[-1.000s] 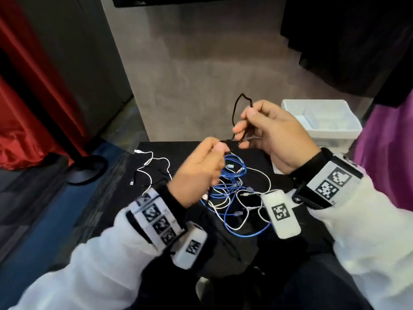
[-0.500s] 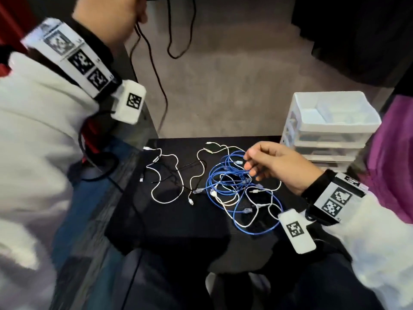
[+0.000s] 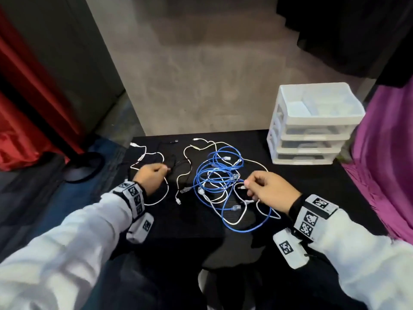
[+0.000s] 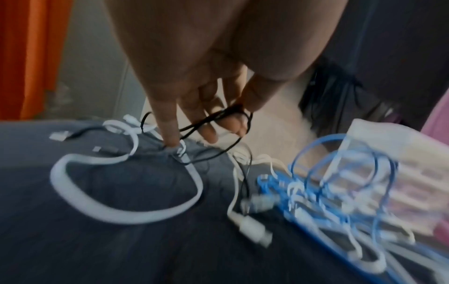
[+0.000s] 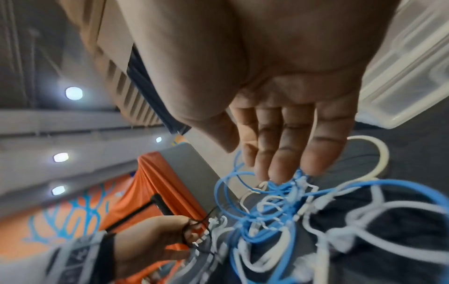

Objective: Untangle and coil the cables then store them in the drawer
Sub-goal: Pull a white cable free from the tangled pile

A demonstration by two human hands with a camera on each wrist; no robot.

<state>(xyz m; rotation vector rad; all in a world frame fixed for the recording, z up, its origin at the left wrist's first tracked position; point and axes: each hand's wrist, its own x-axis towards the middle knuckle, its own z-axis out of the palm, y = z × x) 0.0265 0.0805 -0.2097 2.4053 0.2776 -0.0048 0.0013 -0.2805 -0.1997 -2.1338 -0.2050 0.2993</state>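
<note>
At nine o'clock on the desk [image 3: 290,180], left hand [image 3: 149,178] pinches black cable [image 4: 213,117], half-hidden; right hand [image 3: 269,189], fingers relaxed, touches blue cable [image 3: 218,175]; drawer unit [image 3: 312,124] at two o'clock.

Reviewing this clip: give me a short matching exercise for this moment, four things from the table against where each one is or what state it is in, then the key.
Things
1. black cable
2. blue cable
3. drawer unit
4. loose white cable loop

Places or states
A. at the table's far right corner, drawers closed
B. held in the left hand
C. tangled with white cables mid-table, at the fingertips of the right hand
D. lying on the table at the left, under the left hand

Pairs: 1-B, 2-C, 3-A, 4-D
</note>
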